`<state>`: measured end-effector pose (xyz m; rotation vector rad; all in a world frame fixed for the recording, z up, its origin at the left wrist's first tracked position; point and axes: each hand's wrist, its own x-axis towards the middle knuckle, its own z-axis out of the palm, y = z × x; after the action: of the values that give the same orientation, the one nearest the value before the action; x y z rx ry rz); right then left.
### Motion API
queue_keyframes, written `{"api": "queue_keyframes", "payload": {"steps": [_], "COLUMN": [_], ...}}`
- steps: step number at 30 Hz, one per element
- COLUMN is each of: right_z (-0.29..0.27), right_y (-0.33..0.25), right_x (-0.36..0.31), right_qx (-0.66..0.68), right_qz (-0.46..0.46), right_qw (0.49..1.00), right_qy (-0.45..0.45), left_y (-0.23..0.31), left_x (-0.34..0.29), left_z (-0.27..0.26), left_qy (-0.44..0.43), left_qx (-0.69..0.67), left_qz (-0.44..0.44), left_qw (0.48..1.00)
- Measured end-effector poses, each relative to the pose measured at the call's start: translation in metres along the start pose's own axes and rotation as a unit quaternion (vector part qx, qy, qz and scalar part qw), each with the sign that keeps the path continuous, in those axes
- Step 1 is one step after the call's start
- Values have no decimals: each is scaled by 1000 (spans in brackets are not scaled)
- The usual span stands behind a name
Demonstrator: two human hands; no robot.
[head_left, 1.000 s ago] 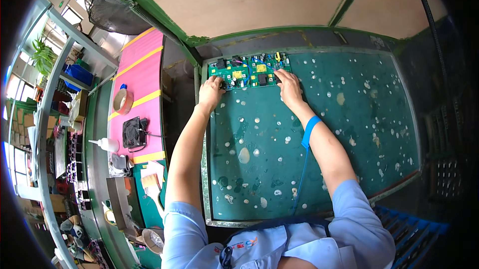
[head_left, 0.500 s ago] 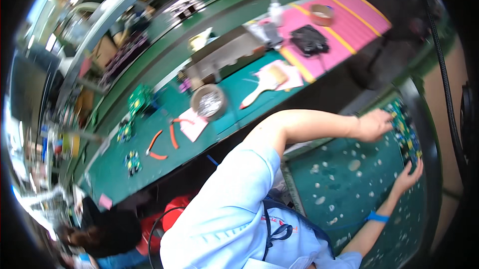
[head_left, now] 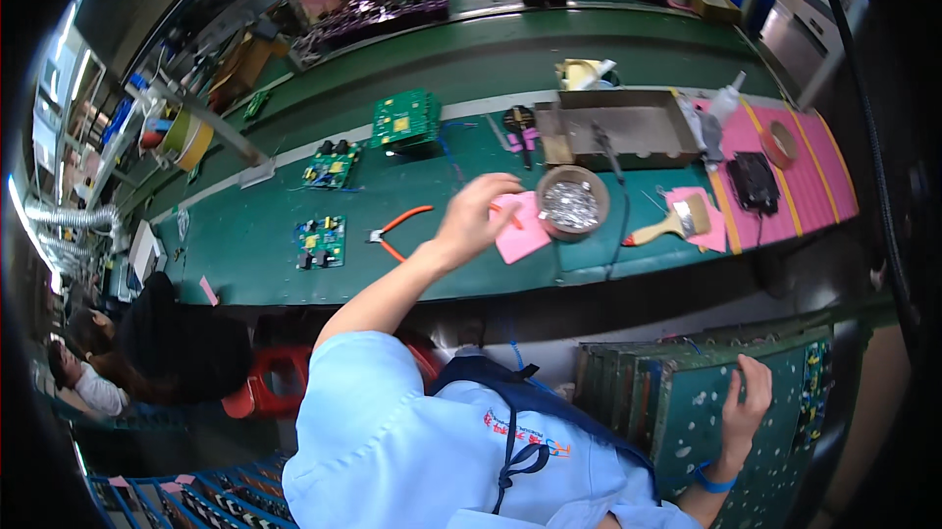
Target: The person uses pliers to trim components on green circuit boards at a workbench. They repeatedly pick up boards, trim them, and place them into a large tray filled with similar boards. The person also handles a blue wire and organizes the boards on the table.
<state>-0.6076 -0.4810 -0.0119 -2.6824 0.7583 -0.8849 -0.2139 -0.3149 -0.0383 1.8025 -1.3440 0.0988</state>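
Observation:
My left hand [head_left: 479, 217] reaches over the green workbench [head_left: 442, 279], beside a pink paper pad [head_left: 525, 239]. Its thumb and fingers are apart, with an orange tool handle [head_left: 507, 216] showing between them; the rest of that tool is covered. Left of the hand lie orange-handled pliers [head_left: 396, 227], spread. A round tub of small silvery pieces [head_left: 571, 205] stands just right of the pad. My right hand [head_left: 746, 401], blue band at the wrist, hovers open and holds nothing above a spotted green board [head_left: 702, 421]. Populated circuit boards [head_left: 812, 382] stand at its far right edge.
Left on the bench are circuit boards [head_left: 320, 241] and a green board stack [head_left: 404, 120]. Behind the tub stands a cardboard tray [head_left: 628, 127]; a brush [head_left: 672, 223] and a black device [head_left: 754, 183] lie rightward. A person [head_left: 186, 347] and red stool [head_left: 275, 382] are at left.
My view has swung toward the bench. My left hand has left the circuit boards at the right and moved over to the pink pad. My right hand has come away from those boards.

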Motion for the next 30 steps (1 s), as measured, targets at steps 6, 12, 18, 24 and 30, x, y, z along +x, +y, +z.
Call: {"api": "queue_keyframes", "payload": {"steps": [6, 12, 18, 24, 30], "right_z": [83, 181, 268, 307, 318], "right_y": [-106, -213, -299, -339, -346], "right_x": [54, 97, 119, 133, 137], "right_qx": [51, 143, 248, 258, 234], "right_qz": [-69, -124, -229, -283, -262], "right_qw": [993, 971, 893, 859, 856], "right_qy": [-80, -149, -297, -339, -378], "left_y": [-152, -327, -396, -429, -450], "left_x": [-68, -155, -125, -103, -116], "left_z": [-149, -261, -266, -259, -258], "left_qy": [159, 208, 124, -17, 7], "left_qx": [52, 77, 67, -3, -243], "left_qz": [-234, -483, -466, -596, -571], "left_qw": [958, 847, 873, 803, 784]}}
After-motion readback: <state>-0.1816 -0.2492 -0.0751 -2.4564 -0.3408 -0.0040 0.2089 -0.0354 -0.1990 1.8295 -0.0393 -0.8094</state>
